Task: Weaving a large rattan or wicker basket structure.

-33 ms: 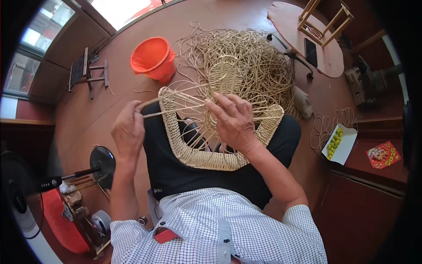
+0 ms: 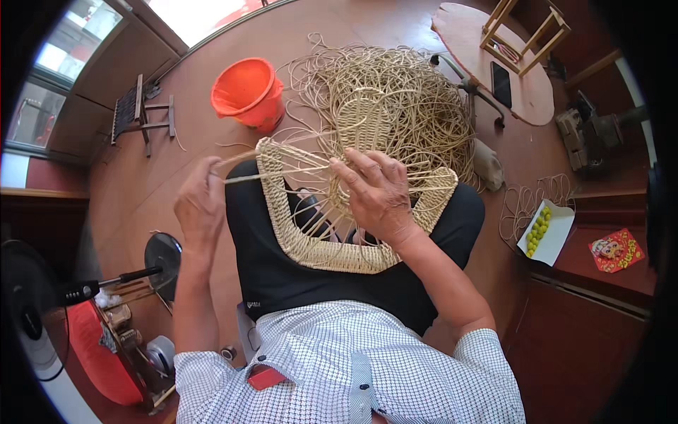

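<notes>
A U-shaped woven straw-cord frame [image 2: 332, 258] lies across my lap, with cords strung from its rim to a woven oval panel [image 2: 362, 120] in the middle. My left hand [image 2: 200, 205] is closed around cord strands [image 2: 240, 177] and holds them taut, out to the left of the frame's upper left end. Over the lower part of the oval panel, my right hand [image 2: 378, 194] presses down with curled fingers, gripping the weave where the cords gather. What lies under its palm is hidden.
Beyond my knees a big heap of loose cord [image 2: 417, 99] covers the floor. An orange bucket [image 2: 247, 95] stands left of it. A wooden slab table [image 2: 459, 42] carries a phone and a small wooden frame. At right sits a white box [image 2: 554, 233] of yellow-green fruits.
My left hand has shifted slightly left and up, with the cord strands stretched out from the frame. The right hand stays in place on the weave.
</notes>
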`<act>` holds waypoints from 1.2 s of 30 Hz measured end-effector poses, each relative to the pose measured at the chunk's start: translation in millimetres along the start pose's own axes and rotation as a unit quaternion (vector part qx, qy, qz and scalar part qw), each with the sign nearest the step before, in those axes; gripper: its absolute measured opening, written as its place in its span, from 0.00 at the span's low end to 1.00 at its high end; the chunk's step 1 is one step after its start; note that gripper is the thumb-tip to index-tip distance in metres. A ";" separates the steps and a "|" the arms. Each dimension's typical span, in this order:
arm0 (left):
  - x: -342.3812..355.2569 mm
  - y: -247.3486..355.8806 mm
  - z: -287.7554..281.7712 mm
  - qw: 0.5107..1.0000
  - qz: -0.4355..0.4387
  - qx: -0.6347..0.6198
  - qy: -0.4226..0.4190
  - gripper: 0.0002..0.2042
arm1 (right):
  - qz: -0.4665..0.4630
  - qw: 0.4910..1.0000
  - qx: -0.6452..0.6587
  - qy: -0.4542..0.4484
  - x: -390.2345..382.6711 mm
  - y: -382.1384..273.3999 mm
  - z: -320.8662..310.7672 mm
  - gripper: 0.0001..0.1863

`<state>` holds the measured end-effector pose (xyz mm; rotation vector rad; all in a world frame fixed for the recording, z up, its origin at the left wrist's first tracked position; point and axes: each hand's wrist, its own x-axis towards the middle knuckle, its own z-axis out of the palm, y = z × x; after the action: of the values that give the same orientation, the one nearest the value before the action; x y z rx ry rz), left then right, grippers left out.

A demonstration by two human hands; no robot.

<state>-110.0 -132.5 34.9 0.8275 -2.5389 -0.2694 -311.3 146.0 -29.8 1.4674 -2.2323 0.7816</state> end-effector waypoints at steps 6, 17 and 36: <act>59.3 -66.8 -7.9 0.938 -0.165 -0.283 -0.112 0.16 | -0.016 1.000 -0.014 -0.011 -8.3 -8.1 3.2 0.37; 45.9 72.3 1.5 0.942 -0.005 -0.305 -0.142 0.10 | -0.005 0.998 -0.050 -0.038 -8.0 -5.7 -1.3 0.35; 68.6 72.8 35.6 0.906 0.325 -0.011 -0.269 0.16 | 0.001 1.000 -0.027 -0.011 -7.7 -7.0 -2.2 0.33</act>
<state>-213.2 -113.7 51.3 -0.1782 -3.1334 -0.3332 -301.8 150.7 -30.8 1.4560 -2.2529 0.7039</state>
